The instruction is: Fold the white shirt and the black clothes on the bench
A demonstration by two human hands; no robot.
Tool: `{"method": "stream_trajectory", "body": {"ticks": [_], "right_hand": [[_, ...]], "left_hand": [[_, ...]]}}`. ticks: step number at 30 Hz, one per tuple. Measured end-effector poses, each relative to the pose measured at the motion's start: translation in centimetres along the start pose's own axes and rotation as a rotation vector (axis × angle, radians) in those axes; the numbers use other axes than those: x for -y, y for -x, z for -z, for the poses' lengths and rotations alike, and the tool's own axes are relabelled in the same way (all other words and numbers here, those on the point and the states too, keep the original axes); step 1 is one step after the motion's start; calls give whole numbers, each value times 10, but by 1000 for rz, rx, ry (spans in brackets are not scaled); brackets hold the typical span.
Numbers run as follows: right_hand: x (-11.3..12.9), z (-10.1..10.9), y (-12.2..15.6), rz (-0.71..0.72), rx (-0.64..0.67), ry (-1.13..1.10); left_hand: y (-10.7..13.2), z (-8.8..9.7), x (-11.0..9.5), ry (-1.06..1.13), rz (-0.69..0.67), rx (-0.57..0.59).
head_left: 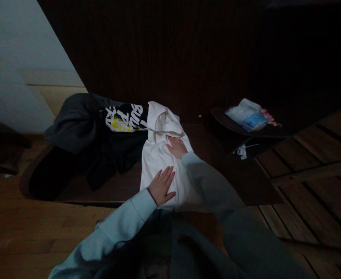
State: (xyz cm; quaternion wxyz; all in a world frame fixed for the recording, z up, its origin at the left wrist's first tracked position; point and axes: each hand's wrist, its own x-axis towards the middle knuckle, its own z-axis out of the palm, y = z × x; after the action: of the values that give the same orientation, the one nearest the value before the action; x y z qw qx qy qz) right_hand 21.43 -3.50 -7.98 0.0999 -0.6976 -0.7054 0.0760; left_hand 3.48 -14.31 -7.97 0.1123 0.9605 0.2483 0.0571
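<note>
A white hooded garment (182, 174) lies spread over a dark wooden bench, its hood (166, 122) at the far end. My left hand (162, 186) rests flat on the lower part of the cloth, fingers stretched out. Farther up, just below the hood, my right hand (176, 147) lies on the fabric with its fingers extended. Neither hand grips anything. Touching the hood's left side is a black garment (126, 118) with white lettering and a yellow print.
Dark grey clothing (74, 122) is heaped at the left end of the bench (115, 190). To the right, a low shelf (225, 116) carries a clear plastic package (248, 114) with blue inside. Wooden slats (318, 201) extend along the right. A pale wall (19, 46) stands at left.
</note>
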Motion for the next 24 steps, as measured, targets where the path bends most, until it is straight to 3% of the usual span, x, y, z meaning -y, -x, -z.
{"method": "stream_trajectory", "body": {"ticks": [4,8,12,15,17,19,24], "right_hand": [[2,4,1,2,0,-53],[-3,10,27,70,21,-229],[-27,14,103,204,-33,-433],[-50,13,174,138,-91,-462],[-61,10,214,105,-99,-386],[-68,4,241,167,-104,-244],[-72,-16,258,258,-111,222]], "left_hand": [[6,-3,5,109,-55,-75],[26,4,22,311,-13,-300],[73,13,40,324,146,-498],[111,10,46,217,122,-458],[127,3,45,141,76,-390],[133,-6,43,46,58,-352],[128,-30,41,-179,125,-379]]}}
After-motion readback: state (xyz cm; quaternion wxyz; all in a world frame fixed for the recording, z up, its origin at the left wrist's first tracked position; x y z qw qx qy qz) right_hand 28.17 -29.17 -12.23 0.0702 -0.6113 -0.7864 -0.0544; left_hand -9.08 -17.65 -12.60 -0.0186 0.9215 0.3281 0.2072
